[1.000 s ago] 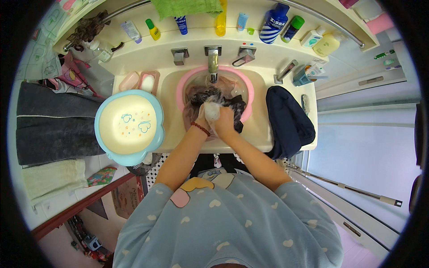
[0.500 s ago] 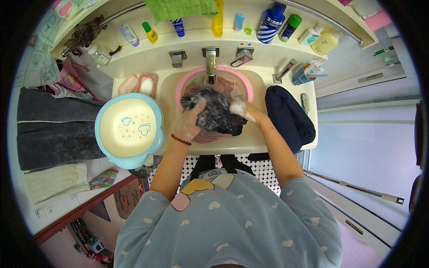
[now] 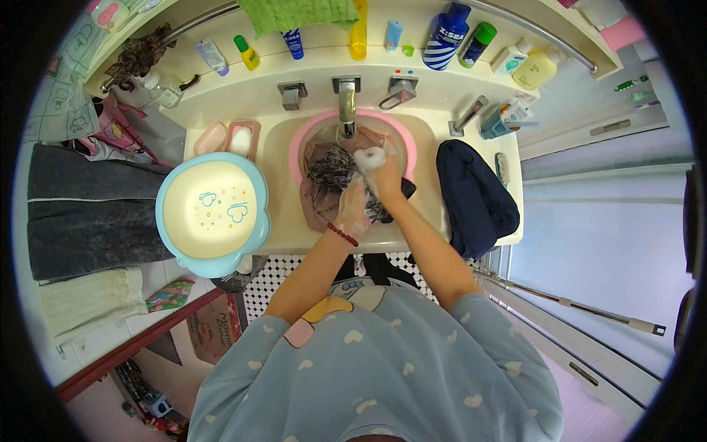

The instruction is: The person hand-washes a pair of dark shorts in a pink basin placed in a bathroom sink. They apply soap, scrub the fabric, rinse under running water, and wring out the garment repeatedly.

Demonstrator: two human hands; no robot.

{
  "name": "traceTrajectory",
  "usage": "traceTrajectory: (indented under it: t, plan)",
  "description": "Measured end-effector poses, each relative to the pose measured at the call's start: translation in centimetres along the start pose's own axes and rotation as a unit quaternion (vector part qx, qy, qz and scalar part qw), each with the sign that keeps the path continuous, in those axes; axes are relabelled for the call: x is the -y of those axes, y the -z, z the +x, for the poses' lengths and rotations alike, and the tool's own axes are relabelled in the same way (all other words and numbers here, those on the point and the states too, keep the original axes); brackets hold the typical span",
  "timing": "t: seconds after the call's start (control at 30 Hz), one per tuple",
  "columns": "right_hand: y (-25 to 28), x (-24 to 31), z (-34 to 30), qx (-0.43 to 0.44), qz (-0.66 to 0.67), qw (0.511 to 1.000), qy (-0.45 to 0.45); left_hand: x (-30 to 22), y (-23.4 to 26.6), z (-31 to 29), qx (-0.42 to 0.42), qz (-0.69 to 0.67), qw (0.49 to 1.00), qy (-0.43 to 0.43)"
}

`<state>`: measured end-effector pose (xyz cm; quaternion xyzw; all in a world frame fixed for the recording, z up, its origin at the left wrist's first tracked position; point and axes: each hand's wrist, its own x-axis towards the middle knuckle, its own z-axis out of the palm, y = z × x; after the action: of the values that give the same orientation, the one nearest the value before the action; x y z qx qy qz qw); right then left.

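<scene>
A wet black garment (image 3: 331, 171) streaked with white suds lies bunched over the pink basin (image 3: 297, 147) in the sink. My left hand (image 3: 352, 209) is closed on its near part, a reddish bead bracelet round the wrist. Just beyond and to the right, my right hand (image 3: 384, 179) is a fist against the same cloth, white foam covering its knuckles. The two hands nearly touch. Under the black cloth, a dusty-pink garment (image 3: 313, 206) shows, partly hanging over the basin's near rim. The tap (image 3: 347, 110) stands right above the basin.
At the left, a pale-blue-rimmed basin (image 3: 161, 214) overhangs the counter beside a soap dish (image 3: 254, 127). Folded navy cloth (image 3: 475, 195) lies on the right. A cup of tubes (image 3: 495, 124) stands behind it. Several bottles and tubes line the ledge, including a blue-striped bottle (image 3: 445, 38).
My hands have come together: the left moved right and nearer, the right moved slightly left. The black garment, earlier lifted and spread between them, is now bunched lower in the basin.
</scene>
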<state>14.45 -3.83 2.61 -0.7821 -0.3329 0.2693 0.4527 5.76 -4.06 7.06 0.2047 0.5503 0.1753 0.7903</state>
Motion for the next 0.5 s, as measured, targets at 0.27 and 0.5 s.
traceTrajectory:
  t: [0.27,0.5]
  plan:
    - [-2.1,2.3,-6.8,0.022,-0.069,0.982,0.175,2.7,9.7,14.8,0.230,0.051,0.937,-0.257]
    - [-0.9,-1.4,0.4,-0.004,-0.080,0.997,0.007,5.5,6.8,10.1,0.110,0.331,0.816,-0.462]
